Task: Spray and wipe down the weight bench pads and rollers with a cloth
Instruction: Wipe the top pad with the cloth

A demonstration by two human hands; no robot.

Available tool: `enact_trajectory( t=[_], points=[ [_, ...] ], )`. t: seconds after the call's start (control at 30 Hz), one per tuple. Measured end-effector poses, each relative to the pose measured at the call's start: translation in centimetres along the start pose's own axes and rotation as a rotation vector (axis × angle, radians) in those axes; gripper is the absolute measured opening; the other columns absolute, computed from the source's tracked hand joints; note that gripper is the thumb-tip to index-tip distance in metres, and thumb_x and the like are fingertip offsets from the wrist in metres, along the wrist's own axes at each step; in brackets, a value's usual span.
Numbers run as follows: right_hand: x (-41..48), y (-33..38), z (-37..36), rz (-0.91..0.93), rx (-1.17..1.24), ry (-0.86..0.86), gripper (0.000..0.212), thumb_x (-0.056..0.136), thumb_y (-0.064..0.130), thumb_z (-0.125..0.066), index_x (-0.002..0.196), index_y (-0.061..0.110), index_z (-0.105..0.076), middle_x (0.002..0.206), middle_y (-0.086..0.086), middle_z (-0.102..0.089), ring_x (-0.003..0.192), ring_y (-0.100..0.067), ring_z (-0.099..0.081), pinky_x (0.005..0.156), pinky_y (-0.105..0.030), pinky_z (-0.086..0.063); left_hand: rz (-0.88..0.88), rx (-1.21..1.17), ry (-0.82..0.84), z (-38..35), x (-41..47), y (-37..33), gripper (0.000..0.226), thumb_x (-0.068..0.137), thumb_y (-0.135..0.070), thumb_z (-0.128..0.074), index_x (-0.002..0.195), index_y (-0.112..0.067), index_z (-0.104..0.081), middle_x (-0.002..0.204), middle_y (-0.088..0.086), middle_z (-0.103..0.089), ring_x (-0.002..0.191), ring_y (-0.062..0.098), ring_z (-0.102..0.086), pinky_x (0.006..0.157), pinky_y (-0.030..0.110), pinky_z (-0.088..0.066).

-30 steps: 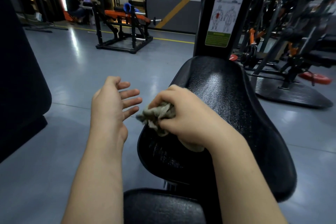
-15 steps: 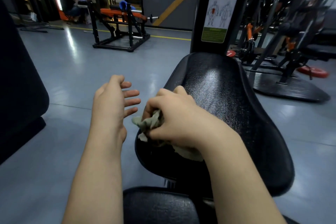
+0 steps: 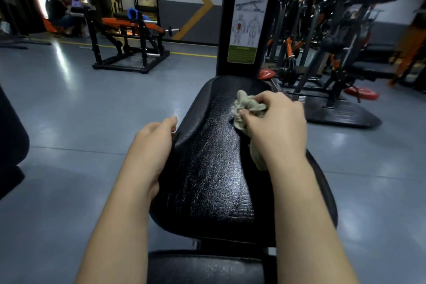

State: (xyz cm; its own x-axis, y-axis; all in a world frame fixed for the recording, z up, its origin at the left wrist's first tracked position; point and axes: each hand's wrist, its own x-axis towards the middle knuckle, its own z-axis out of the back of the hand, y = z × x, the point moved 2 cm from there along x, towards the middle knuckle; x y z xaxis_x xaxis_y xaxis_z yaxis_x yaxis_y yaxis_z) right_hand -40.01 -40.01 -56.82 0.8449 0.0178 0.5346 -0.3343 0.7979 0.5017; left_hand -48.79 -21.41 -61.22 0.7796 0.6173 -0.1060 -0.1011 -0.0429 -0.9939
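Note:
A black textured seat pad [image 3: 207, 173] fills the middle of the head view, glistening with fine wet specks. My right hand [image 3: 276, 127] grips a crumpled grey-green cloth [image 3: 245, 106] and presses it on the pad's far right part, with a tail of cloth hanging under my wrist. My left hand [image 3: 154, 143] holds the pad's left edge, its fingers tucked out of sight behind the rim. Another black pad [image 3: 202, 267] lies just below, at the bottom edge. No spray bottle is in view.
A black upright post with an exercise chart [image 3: 245, 30] rises behind the pad. Dark padding [image 3: 9, 140] stands at the left. Machines and red weight plates [image 3: 362, 94] crowd the right. An orange bench [image 3: 129, 27] and a seated person [image 3: 60, 11] are far back left.
My right hand slid the cloth from the pad's near left edge up to its far right part. My left hand, open beside the pad before, now holds its left edge.

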Motion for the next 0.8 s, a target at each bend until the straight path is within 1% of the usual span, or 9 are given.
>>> enact_trajectory(
  t=[0.13,0.2,0.27,0.4,0.47,0.57,0.6,0.7,0.8],
  points=[
    [-1.6,3.3,-1.5,0.408,0.0,0.211,0.025,0.088,0.041,-0.072,0.111,0.033,-0.07,0.108,0.01,-0.06,0.104,-0.022,-0.049,0.085,-0.037,-0.045,-0.006,0.083,0.018,-0.1,0.2,0.4,0.031,0.098,-0.049,-0.058,0.098,-0.02,-0.067,0.099,0.003,-0.072,0.092,0.02,-0.067,0.088,0.038,-0.052],
    [-2.2,4.1,-2.3,0.512,0.089,0.352,0.027,0.085,0.037,-0.076,0.111,0.035,-0.071,0.108,0.012,-0.06,0.104,-0.021,-0.05,0.091,-0.043,-0.046,-0.025,0.138,0.025,-0.3,0.1,0.6,0.03,0.098,-0.05,-0.058,0.099,-0.021,-0.066,0.1,0.005,-0.072,0.094,0.022,-0.067,0.093,0.04,-0.053],
    [-2.1,4.0,-2.6,0.479,0.158,0.383,0.028,0.082,0.029,-0.078,0.109,0.037,-0.073,0.109,0.012,-0.062,0.106,-0.02,-0.052,0.091,-0.044,-0.048,-0.047,0.205,0.016,-0.3,0.1,0.6,0.03,0.098,-0.053,-0.057,0.101,-0.024,-0.065,0.102,0.004,-0.07,0.096,0.021,-0.065,0.094,0.04,-0.052],
    [-0.3,1.5,-1.5,0.208,0.158,0.091,0.031,0.087,0.019,-0.069,0.114,0.035,-0.072,0.118,0.009,-0.061,0.114,-0.021,-0.052,0.084,-0.034,-0.045,-0.038,0.258,0.016,-0.3,-0.6,0.5,0.041,0.081,-0.071,-0.056,0.099,-0.035,-0.062,0.108,0.0,-0.068,0.1,0.025,-0.066,0.099,0.049,-0.052],
    [0.0,0.5,-0.8,0.108,0.119,0.075,0.032,0.095,0.022,-0.063,0.125,0.032,-0.066,0.128,0.006,-0.057,0.122,-0.022,-0.047,0.085,-0.03,-0.038,-0.039,0.272,0.012,-0.3,-0.8,0.5,0.044,0.076,-0.074,-0.054,0.099,-0.036,-0.061,0.109,-0.001,-0.066,0.101,0.025,-0.066,0.1,0.048,-0.051],
    [-1.3,2.0,-1.9,0.321,-0.108,0.158,0.045,0.097,0.029,-0.058,0.139,0.014,-0.055,0.142,-0.005,-0.05,0.137,-0.029,-0.037,0.118,-0.037,-0.026,-0.031,0.28,0.012,-0.4,-0.4,0.8,0.042,0.086,-0.069,-0.059,0.106,-0.032,-0.06,0.111,0.0,-0.063,0.102,0.024,-0.063,0.1,0.044,-0.05],
    [-2.0,2.9,-2.6,0.409,-0.143,0.163,0.05,0.094,0.028,-0.058,0.139,0.008,-0.054,0.144,-0.01,-0.048,0.141,-0.033,-0.033,0.122,-0.042,-0.022,-0.021,0.292,0.011,-0.4,-0.1,0.9,0.04,0.09,-0.066,-0.059,0.109,-0.03,-0.059,0.11,0.001,-0.063,0.1,0.022,-0.062,0.096,0.042,-0.05],
    [-3.3,5.2,-3.8,0.577,0.01,0.282,0.037,0.084,0.017,-0.054,0.116,0.007,-0.069,0.131,-0.007,-0.059,0.134,-0.03,-0.04,0.11,-0.046,-0.04,-0.001,0.311,0.021,-0.4,0.4,1.2,0.036,0.094,-0.057,-0.058,0.11,-0.025,-0.058,0.104,0.003,-0.064,0.089,0.017,-0.06,0.08,0.036,-0.05],
    [-3.0,4.9,-4.1,0.524,0.221,0.311,0.028,0.089,0.012,-0.061,0.112,0.02,-0.074,0.125,0.005,-0.062,0.125,-0.02,-0.049,0.1,-0.043,-0.048,-0.005,0.328,0.034,-0.2,0.3,1.3,0.035,0.097,-0.054,-0.056,0.112,-0.023,-0.058,0.099,0.002,-0.063,0.085,0.013,-0.058,0.074,0.034,-0.046]
  ],
)
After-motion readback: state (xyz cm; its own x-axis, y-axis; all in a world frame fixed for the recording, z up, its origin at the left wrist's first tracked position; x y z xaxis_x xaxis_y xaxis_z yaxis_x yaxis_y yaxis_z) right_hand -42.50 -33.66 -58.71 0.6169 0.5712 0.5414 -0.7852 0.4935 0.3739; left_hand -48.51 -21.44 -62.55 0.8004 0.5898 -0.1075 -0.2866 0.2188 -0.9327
